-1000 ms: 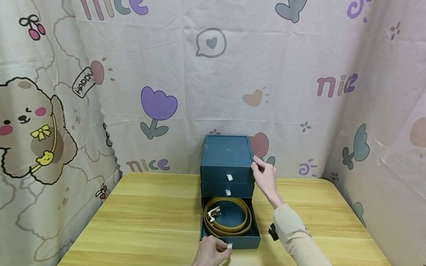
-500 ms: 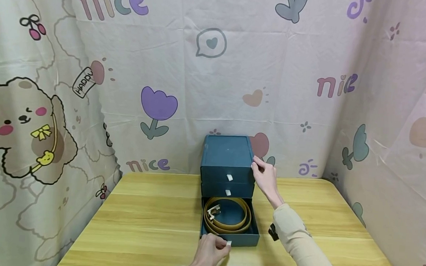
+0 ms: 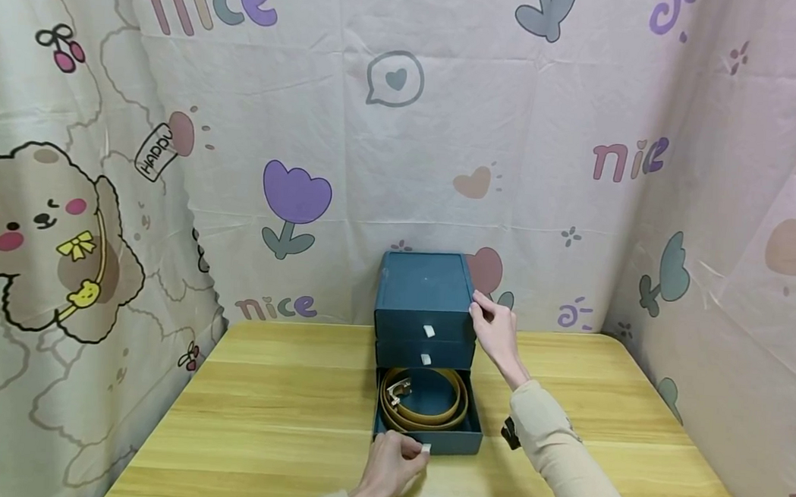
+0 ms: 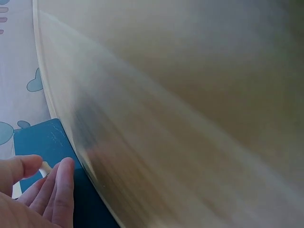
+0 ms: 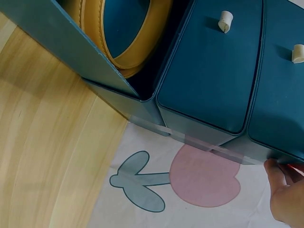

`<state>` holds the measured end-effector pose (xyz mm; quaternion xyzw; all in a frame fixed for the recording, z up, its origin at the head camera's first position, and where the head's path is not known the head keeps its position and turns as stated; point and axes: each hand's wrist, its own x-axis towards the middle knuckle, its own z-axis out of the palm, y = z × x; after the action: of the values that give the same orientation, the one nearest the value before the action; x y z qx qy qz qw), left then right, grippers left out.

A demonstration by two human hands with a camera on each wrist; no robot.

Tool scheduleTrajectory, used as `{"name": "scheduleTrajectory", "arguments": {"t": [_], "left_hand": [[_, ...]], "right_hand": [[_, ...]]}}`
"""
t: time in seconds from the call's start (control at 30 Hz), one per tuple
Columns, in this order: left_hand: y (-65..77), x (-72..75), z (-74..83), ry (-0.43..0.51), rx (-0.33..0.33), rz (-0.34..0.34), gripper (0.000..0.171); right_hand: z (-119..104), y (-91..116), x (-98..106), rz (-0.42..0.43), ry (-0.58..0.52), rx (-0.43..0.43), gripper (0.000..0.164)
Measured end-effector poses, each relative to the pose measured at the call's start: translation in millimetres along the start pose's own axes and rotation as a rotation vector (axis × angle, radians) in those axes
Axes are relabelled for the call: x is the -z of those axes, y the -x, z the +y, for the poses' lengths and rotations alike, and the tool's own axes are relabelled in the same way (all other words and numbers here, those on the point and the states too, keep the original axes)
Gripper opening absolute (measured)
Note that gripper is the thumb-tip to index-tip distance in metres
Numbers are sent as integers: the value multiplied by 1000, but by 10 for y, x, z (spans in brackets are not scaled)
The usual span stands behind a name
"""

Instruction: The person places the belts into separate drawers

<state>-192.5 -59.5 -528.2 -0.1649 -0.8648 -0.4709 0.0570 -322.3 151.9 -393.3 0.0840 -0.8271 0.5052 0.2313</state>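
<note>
A dark blue drawer box [image 3: 426, 282] stands at the table's back edge, its lowest drawer [image 3: 451, 442] pulled out toward me. Coiled inside that drawer is a tan belt [image 3: 465, 410] with a silver buckle [image 3: 399, 389]. My left hand [image 3: 387, 468] pinches the drawer's small white pull tab [image 3: 426, 449] between thumb and fingers. My right hand [image 3: 497, 330] touches the box's right side near the top, fingertips at the upper edge. In the right wrist view its thumb [image 5: 275, 178] lies against the box side.
Two upper drawers [image 3: 401, 353] are closed, each with a white tab. The wooden table [image 3: 278, 416] extends on both sides of the box. Patterned white cloth [image 3: 404, 142] hangs behind and at both sides, close behind the box.
The bottom drawer has slid a little inward, away from me, with the belt in it. My left hand has moved along with its tab; the right hand has stayed in place.
</note>
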Motion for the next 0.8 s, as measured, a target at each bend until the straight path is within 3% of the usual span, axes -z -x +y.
{"name": "scheduleTrajectory", "arguments": {"t": [0.8], "left_hand": [[-131, -4, -59, 10, 58, 46, 9]], "right_hand": [[-2, -10, -9, -6, -3, 5, 38]]}}
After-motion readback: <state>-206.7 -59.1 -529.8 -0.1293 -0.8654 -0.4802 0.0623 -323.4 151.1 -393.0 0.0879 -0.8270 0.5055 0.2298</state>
